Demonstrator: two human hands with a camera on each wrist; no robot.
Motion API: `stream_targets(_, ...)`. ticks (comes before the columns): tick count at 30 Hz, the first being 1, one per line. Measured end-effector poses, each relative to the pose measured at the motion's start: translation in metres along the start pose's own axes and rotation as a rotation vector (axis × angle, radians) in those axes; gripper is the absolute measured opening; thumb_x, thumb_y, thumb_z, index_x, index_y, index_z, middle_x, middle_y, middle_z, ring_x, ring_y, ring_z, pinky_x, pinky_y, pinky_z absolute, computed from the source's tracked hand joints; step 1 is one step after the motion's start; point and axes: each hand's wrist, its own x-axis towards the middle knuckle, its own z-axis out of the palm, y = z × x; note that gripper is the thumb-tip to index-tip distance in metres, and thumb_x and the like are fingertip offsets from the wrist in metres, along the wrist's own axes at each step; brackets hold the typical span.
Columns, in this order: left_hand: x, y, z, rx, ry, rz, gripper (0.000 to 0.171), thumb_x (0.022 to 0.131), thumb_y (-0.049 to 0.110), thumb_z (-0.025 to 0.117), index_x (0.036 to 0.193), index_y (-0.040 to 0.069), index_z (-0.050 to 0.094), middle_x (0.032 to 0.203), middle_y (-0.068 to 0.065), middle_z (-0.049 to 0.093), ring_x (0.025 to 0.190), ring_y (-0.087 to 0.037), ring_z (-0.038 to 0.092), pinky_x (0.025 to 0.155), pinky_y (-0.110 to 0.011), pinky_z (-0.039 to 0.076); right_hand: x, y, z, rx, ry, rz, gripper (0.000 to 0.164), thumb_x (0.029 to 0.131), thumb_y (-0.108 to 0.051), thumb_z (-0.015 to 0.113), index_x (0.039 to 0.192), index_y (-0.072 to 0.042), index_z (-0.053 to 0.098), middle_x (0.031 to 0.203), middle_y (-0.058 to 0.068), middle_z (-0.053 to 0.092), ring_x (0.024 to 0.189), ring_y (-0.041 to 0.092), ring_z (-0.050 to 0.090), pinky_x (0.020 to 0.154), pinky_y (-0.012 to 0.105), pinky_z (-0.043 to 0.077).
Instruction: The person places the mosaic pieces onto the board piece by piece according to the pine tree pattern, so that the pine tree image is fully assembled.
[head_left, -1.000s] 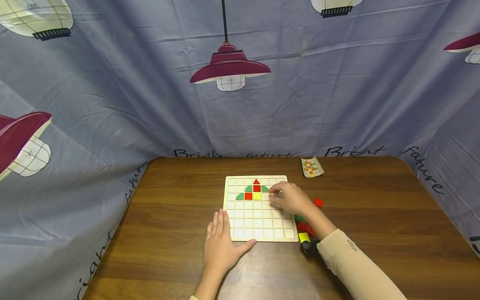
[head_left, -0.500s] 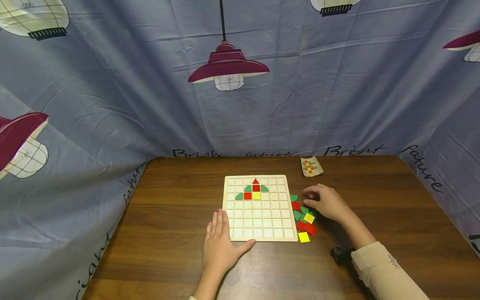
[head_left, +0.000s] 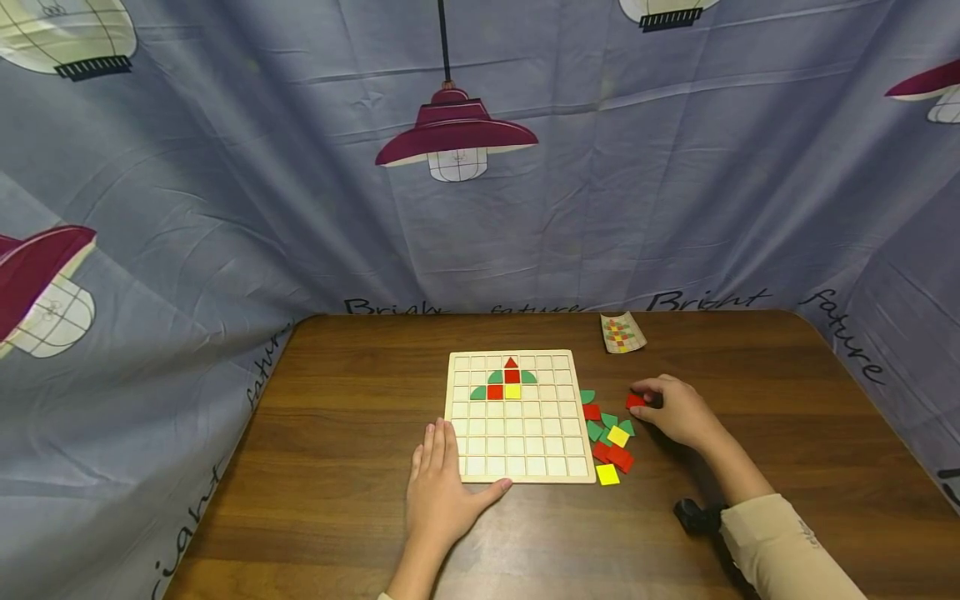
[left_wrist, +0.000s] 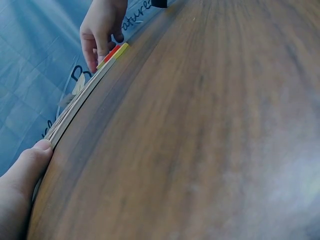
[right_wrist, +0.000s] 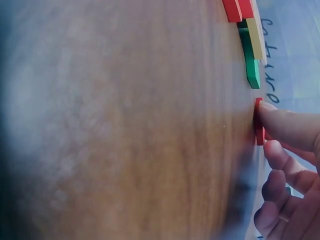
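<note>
Rightward from the board, the person's right hand had crossed to the table, where its thumb and forefinger pinched a red tile. Half a second earlier those fingers had been poised above that spot, around no visible tile. The pinched tile lay beyond the far side of the loose pieces, just beside a green piece and apart from the board. Laid pieces had not altered: a red triangle topped the pattern, whose lowest row stopped at a yellow square. Work had thus shifted, it seemed, from laying to picking up. The left hand stayed put, fingers extended along the board's left edge, grasping nothing.
</note>
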Motion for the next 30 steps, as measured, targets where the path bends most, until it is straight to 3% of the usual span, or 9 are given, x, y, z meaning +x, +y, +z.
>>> stream_targets(6,0.001,0.001,0.0,-0.002,-0.004,-0.001,0.128,0.069,0.092,0.051,0.156,0.002,0.025,0.165,-0.011,0.024,0.154,-0.027,0.02,0.125,-0.045,0.021,0.0,0.004,0.001,0.023,0.016,0.008,0.026,0.087,-0.02,0.076,0.109,-0.007,0.07,0.105,0.013,0.062,0.098,0.029,0.057,0.086,0.049,0.049)
stream_targets(17,0.001,0.0,0.001,-0.002,0.0,-0.002,0.128,0.069,0.092,0.051,0.156,0.002,0.025,0.164,-0.011,0.025,0.154,-0.026,0.02,0.125,-0.045,0.021,0.008,-0.004,0.001,0.067,0.003,0.004,0.021,0.089,-0.016,0.074,0.107,-0.011,0.063,0.088,0.004,0.059,0.082,0.02,0.052,0.07,0.031,0.041)
stream_targets(22,0.001,0.0,0.001,-0.001,0.001,-0.004,0.128,0.069,0.092,0.051,0.157,0.002,0.025,0.165,-0.011,0.024,0.154,-0.026,0.02,0.125,-0.045,0.021,0.017,-0.023,0.006,0.125,0.02,-0.017,0.02,0.09,-0.015,0.073,0.107,-0.01,0.065,0.087,0.004,0.058,0.08,0.02,0.054,0.07,0.03,0.043)
stream_targets(30,0.001,0.001,0.0,-0.001,-0.011,-0.008,0.129,0.069,0.093,0.049,0.157,0.002,0.024,0.165,-0.012,0.024,0.154,-0.027,0.019,0.125,-0.045,0.021,0.033,-0.071,0.028,0.228,-0.043,-0.046,0.018,0.09,-0.016,0.073,0.105,-0.011,0.066,0.086,0.005,0.058,0.074,0.018,0.055,0.058,0.026,0.044)
